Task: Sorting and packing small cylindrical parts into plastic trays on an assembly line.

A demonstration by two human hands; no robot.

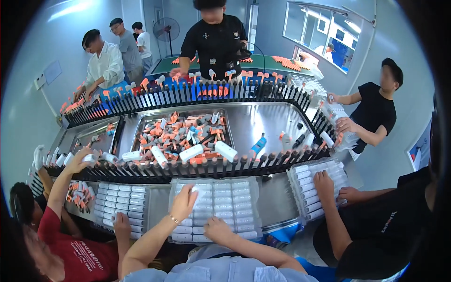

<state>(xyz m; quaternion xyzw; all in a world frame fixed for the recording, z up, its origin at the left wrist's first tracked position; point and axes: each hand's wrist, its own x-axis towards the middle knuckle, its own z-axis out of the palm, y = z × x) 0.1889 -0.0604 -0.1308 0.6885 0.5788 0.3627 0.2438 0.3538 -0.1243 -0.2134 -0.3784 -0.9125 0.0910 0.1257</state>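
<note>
White tube (194, 190) pinched in left hand (184, 202); right hand (217, 229) steadies clear tray (249, 207)

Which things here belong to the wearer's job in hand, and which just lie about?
In hand: left hand placing a white tube into the clear tray; right hand steadying the tray.

Lying about: orange parts bin, blue tube, fan, neighbours' trays.

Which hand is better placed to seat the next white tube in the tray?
Left, probably. The left hand is raised over the clear plastic tray of white tubes, its fingers apparently on a white tube. The right hand rests flat at the tray's near edge.
</note>
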